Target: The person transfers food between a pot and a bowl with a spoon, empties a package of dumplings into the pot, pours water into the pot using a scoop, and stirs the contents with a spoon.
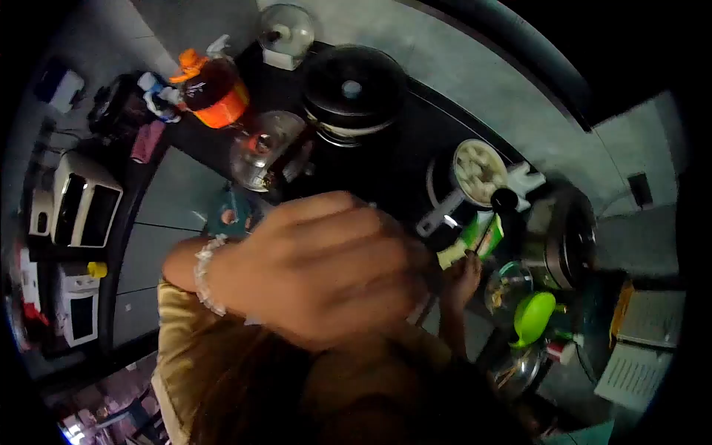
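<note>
My left hand [319, 271], with a beaded bracelet at the wrist, is raised close to the camera and blurred. Its fingers are curled together, and the fingertips and anything in them are hidden. Farther right and lower, my right hand [461, 280] is closed around the thin handle of a black ladle [504, 199]. The ladle's dark round head is beside the lower rim of a saucepan [449, 208] holding pale chunks [478, 170] in liquid. A green packet [483, 231] lies right behind the ladle handle, close to my right fingers; whether they touch it I cannot tell.
A large black-lidded pot [352, 89] and a glass lid [267, 148] occupy the back counter, near an orange-capped bottle [215, 93]. A rounded cooker [560, 237], a glass bowl [508, 285] and a lime-green scoop [534, 317] stand at right. A toaster oven [85, 200] is at left.
</note>
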A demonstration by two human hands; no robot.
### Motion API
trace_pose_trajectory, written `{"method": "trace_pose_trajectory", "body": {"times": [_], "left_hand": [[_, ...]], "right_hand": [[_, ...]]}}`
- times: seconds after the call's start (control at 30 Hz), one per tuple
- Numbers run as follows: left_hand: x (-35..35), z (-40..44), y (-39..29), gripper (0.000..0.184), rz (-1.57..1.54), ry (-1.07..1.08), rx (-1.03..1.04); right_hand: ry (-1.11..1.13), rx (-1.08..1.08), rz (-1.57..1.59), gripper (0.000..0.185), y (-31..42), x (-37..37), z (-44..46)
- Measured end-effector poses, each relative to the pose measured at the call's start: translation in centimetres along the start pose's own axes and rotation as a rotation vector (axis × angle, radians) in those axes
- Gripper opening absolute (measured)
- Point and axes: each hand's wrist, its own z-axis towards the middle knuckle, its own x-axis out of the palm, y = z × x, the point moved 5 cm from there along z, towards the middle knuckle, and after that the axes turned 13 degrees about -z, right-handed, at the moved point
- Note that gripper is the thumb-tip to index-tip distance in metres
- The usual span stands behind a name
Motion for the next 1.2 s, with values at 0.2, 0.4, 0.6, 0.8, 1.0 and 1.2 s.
{"method": "trace_pose_trajectory", "body": {"times": [0.2,0.4,0.6,0.8,1.0,1.2], "left_hand": [[-0.8,-10.2,13.5,0.014,-0.354,0.354,-0.765],[-7.1,-15.9,24.6,0.017,-0.283,0.021,-0.890],[-7.5,-22.2,31.3,0.017,-0.434,-0.032,-1.153],[-8.0,-23.7,31.9,0.016,-0.508,-0.082,-1.159],[-10.4,-26.6,30.9,0.017,-0.189,-0.088,-1.080],[-22.6,-21.8,30.9,0.039,0.877,-0.233,-0.716]], "right_hand": [[-0.116,-0.107,-0.272,0.023,-2.6,-0.6,0.0],[-0.361,0.290,0.164,0.027,-5.7,1.9,0.0],[0.355,0.065,0.642,0.029,-2.2,8.8,0.0],[0.107,0.176,0.345,0.032,-1.2,12.1,-0.7],[-0.131,0.136,0.083,0.033,-1.6,13.6,1.0],[-0.231,0.076,-0.046,0.033,-1.2,14.2,2.0]]}}
